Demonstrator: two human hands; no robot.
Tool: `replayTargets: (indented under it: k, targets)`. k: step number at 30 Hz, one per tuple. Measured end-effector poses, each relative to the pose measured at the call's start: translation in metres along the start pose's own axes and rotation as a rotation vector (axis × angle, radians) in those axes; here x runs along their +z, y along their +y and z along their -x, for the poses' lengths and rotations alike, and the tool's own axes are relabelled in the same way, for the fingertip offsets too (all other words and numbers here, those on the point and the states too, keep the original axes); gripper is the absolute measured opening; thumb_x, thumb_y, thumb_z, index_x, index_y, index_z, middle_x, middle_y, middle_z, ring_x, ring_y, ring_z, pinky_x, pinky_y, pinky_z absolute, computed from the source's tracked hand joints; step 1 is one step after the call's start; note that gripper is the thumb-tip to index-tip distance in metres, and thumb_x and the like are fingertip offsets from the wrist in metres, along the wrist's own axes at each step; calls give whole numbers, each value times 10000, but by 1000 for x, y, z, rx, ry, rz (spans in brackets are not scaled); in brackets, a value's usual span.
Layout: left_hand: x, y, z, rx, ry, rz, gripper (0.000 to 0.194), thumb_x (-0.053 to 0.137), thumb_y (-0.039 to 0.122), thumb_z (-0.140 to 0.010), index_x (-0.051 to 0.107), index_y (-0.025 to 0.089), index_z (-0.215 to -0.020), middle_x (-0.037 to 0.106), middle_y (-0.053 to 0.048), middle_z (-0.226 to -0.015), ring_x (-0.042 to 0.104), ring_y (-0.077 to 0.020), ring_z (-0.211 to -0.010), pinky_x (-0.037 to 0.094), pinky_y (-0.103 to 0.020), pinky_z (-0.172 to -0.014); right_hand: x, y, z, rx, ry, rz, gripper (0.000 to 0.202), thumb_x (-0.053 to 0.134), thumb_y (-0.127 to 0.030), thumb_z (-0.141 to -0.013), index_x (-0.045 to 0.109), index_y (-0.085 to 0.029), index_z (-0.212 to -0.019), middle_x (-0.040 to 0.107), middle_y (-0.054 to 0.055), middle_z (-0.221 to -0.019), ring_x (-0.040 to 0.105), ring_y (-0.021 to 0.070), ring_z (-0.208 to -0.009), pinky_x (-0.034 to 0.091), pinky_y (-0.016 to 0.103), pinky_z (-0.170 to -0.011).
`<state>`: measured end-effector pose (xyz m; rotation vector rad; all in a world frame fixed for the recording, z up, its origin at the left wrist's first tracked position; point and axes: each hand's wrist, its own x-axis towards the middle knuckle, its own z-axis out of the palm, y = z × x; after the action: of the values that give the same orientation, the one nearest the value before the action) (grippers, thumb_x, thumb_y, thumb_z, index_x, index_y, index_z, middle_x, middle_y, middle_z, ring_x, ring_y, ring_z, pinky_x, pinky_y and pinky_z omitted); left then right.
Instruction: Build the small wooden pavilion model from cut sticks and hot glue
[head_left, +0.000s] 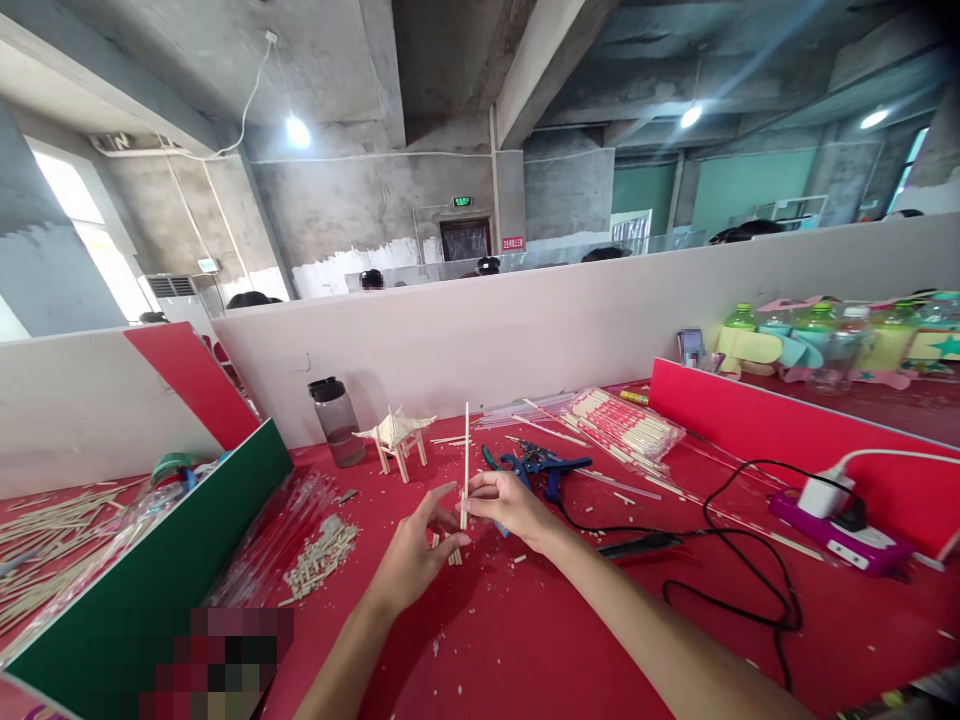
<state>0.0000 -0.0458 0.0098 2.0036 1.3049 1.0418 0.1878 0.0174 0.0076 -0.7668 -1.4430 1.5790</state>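
My right hand (508, 506) pinches a thin pale wooden stick (466, 450) and holds it upright above the red table; its lower end looks thicker, perhaps with a shorter piece alongside. My left hand (421, 548) is beside it on the left, with thumb and index finger apart around the stick's lower end. Short stick pieces (454, 557) show beneath my left thumb, partly hidden. Behind my hands stands a small pavilion model made of sticks (401, 432), with a peaked roof on legs. Blue-handled pliers (553, 470) lie beyond my right hand.
A dark-lidded bottle (335, 422) stands at the back left. Cut stick pieces (324, 560) lie in a pile at left. Bagged sticks (626, 425) lie back right. A black cable tool (645, 545) and a purple power strip (840, 535) are at right. Green (157, 570) and red dividers (795, 440) flank the table.
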Motion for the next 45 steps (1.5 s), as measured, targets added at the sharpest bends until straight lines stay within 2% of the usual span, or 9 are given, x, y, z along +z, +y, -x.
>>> replayTargets:
  k: [2, 5, 7, 12, 19, 30, 45]
  targets:
    - [1, -2, -1, -53, 22, 111, 560, 634, 476, -876, 448, 207, -1331, 721, -36, -884, 691, -213, -845, 519, -329, -796, -1, -1, 0, 5, 26, -11, 405, 890, -393, -564, 678, -154, -812, 720, 23, -736, 651, 152, -676, 485, 266, -680]
    - [0, -4, -3, -124, 43, 315, 456, 578, 550, -889, 505, 181, -1146, 719, -56, -839, 700, -221, -827, 527, -330, -770, -2, -1, -1, 25, 41, -34, 399, 884, -399, -561, 672, -160, -800, 709, 13, -718, 640, 150, -654, 489, 276, -670]
    - [-2, -3, -4, -148, 45, 405, 462, 617, 585, -848, 531, 177, -1046, 723, -63, -823, 702, -218, -802, 528, -329, -772, -2, 0, -2, 17, 39, -32, 390, 878, -402, -569, 677, -160, -800, 708, 15, -718, 635, 149, -651, 490, 279, -672]
    - [-2, 2, -5, -192, 28, 417, 482, 726, 561, -764, 587, 157, -988, 723, -42, -736, 700, -201, -718, 512, -287, -688, -1, 2, -3, -18, 30, -6, 400, 873, -419, -575, 684, -150, -803, 720, 34, -732, 638, 152, -659, 488, 280, -676]
    - [7, 0, -7, -365, -23, 515, 544, 757, 625, -693, 645, 125, -875, 746, -79, -716, 714, -211, -657, 537, -290, -631, 6, 2, -1, -20, 20, -8, 460, 878, -475, -553, 669, -146, -797, 743, 55, -759, 657, 163, -679, 484, 293, -698]
    - [9, -7, -7, -469, -18, 550, 587, 806, 631, -629, 723, 108, -882, 756, -94, -763, 716, -188, -665, 546, -270, -638, 10, 4, -2, -31, 23, 39, 434, 881, -456, -552, 667, -153, -777, 747, 60, -773, 667, 172, -695, 464, 279, -668]
    - [9, -5, -6, -477, 6, 572, 550, 831, 595, -623, 718, 103, -843, 759, -103, -754, 719, -187, -657, 568, -279, -654, 11, 6, -3, -42, 26, 58, 468, 885, -479, -547, 660, -153, -798, 753, 71, -781, 701, 208, -760, 498, 307, -721]
